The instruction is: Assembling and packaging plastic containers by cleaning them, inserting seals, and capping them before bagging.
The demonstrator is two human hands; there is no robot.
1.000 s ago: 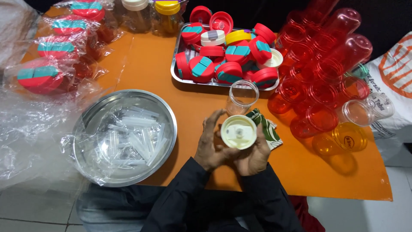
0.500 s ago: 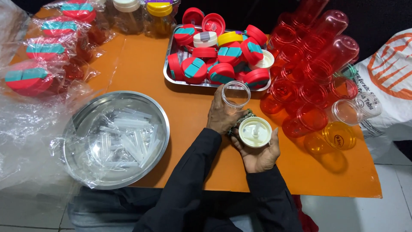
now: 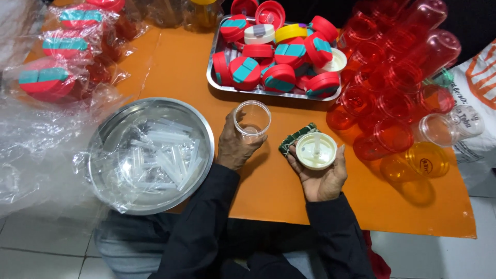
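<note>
My left hand grips a small clear plastic cup, held upright on the orange table. In my right hand lies a cream round lid, underside up, with a short straw stub in its middle. A dark green cloth sits on the table just left of the lid, touching my right fingers. The two hands are apart, with the cup to the left of the lid.
A steel tray of red, teal, yellow and cream lids lies behind the hands. Stacked red cups and one yellow cup crowd the right. A steel bowl holding clear tubes under plastic wrap sits left. Bagged lidded cups fill the far left.
Both hands held the lid together a second ago. The left hand has since gone to the clear cup and gripped it, while the right hand moved right with the lid.
</note>
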